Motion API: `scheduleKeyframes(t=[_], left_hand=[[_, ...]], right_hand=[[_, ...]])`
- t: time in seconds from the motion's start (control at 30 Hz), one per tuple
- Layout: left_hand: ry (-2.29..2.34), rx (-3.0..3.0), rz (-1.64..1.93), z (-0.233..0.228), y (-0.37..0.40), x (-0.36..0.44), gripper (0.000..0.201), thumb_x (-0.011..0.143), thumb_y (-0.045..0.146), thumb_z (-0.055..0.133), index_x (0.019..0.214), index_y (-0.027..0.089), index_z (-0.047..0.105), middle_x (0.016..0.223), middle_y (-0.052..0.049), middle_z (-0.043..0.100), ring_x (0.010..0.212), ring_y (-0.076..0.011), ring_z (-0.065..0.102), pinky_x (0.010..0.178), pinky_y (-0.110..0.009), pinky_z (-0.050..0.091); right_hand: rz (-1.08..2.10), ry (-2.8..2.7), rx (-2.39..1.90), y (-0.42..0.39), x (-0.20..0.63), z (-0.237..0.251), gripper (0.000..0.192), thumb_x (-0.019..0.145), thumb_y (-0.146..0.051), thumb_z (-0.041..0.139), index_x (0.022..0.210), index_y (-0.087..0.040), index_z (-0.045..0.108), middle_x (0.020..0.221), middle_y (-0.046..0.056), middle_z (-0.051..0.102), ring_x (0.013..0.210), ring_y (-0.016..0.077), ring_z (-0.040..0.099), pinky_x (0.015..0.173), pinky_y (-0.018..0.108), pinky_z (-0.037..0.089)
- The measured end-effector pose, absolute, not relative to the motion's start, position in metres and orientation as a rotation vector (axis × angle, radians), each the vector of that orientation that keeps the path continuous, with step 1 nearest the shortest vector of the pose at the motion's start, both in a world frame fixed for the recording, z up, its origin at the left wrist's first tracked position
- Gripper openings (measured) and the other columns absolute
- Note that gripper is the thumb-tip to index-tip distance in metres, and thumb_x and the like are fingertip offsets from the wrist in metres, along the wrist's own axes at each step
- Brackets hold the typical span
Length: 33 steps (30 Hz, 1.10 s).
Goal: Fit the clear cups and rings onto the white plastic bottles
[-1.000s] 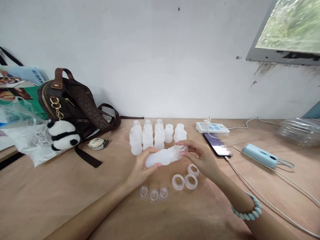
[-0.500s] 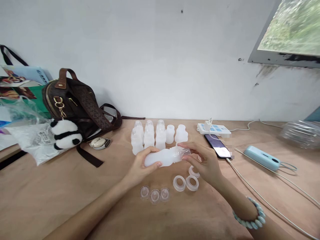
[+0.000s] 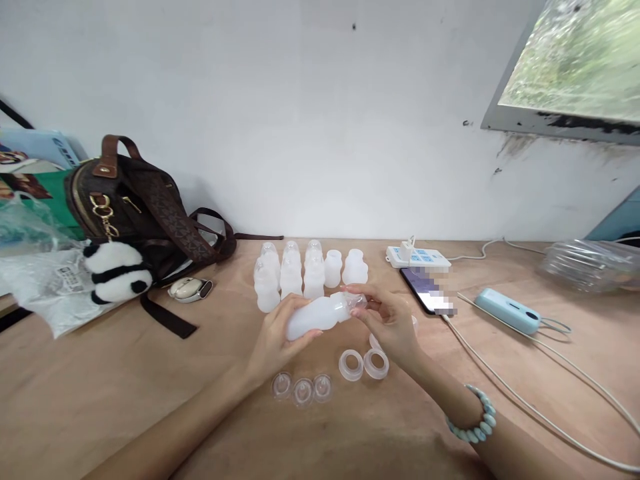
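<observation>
A frosted white baby bottle (image 3: 316,317) lies tilted between my two hands, its capped end pointing right. My left hand (image 3: 280,333) is wrapped round the bottle's base. The fingers and thumb of my right hand (image 3: 387,321) close on the clear cap (image 3: 353,302) over the bottle's neck end. Below them on the table are clear nipples (image 3: 303,392) in a row and translucent collar rings (image 3: 351,365); some rings are partly hidden behind my right hand. Several capped bottles (image 3: 291,270) stand behind, beside two uncapped bottles (image 3: 355,268).
On the left are a brown backpack (image 3: 150,200) with a panda charm (image 3: 120,272), a plastic bag (image 3: 47,283) and a computer mouse (image 3: 187,289). To the right lie a power strip (image 3: 430,259), a phone (image 3: 425,291), a blue power bank (image 3: 507,311), cables and clear plastic packaging (image 3: 590,265).
The view has shifted slightly, so the scene sits further left. Both hands keep their hold on the bottle, which tilts a little more, with its capped end higher.
</observation>
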State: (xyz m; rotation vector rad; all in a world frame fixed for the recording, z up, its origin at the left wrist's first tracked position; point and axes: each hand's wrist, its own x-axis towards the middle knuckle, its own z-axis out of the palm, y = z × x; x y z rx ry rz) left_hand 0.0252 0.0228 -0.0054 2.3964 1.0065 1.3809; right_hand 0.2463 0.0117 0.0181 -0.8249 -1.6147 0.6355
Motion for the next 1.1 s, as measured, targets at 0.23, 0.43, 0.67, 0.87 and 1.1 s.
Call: scheduleKeyframes(t=[0.23,0.43,0.67,0.87,1.1], left_hand=[[1.081,2.109,1.166,-0.015,0.024,0.03,0.027,0.087,0.037,0.059,0.108,0.02,0.057,0.105,-0.006,0.067,0.096,-0.0254,0.062,0.086,-0.035,0.048],[0.926,1.982,0.962,-0.026,0.029,0.035,0.034,0.091,0.038,0.054,0.119,0.019,0.052,0.117,-0.008,0.064,0.105,-0.0254,0.06,0.092,-0.035,0.046],[0.838,1.867,0.938,-0.031,0.034,0.036,0.037,0.093,0.037,0.055,0.126,0.021,0.052,0.133,-0.01,0.06,0.123,-0.0261,0.055,0.106,-0.042,0.042],[1.026,1.874,1.039,-0.037,0.035,0.035,0.027,0.094,0.035,0.053,0.117,0.021,0.058,0.127,-0.009,0.062,0.121,-0.0258,0.055,0.107,-0.045,0.041],[1.029,1.885,1.024,-0.036,0.035,0.035,0.02,0.093,0.033,0.053,0.106,0.022,0.061,0.113,-0.008,0.068,0.111,-0.0245,0.061,0.1,-0.041,0.046]], right_hand=[[0.735,-1.538,-0.895,0.012,0.246,0.016,0.024,0.085,-0.029,0.067,0.109,-0.025,0.066,0.107,0.007,0.073,0.1,0.0225,0.068,0.082,0.038,0.06],[0.69,-1.69,-0.909,0.013,0.247,0.018,0.028,0.085,-0.029,0.066,0.113,-0.025,0.062,0.112,0.007,0.069,0.103,0.0222,0.065,0.089,0.039,0.057],[0.253,-1.803,-1.038,0.038,0.255,0.04,0.025,0.085,-0.03,0.065,0.107,-0.022,0.056,0.102,0.007,0.068,0.08,0.02,0.063,0.075,0.037,0.054],[0.024,-1.919,-1.202,0.081,0.258,0.053,0.022,0.087,-0.029,0.059,0.107,-0.022,0.056,0.089,0.004,0.067,0.08,0.0209,0.063,0.075,0.035,0.05],[-0.025,-2.027,-1.275,0.092,0.24,0.052,0.02,0.088,-0.022,0.058,0.108,-0.019,0.056,0.099,0.008,0.068,0.09,0.0229,0.064,0.077,0.033,0.047]])
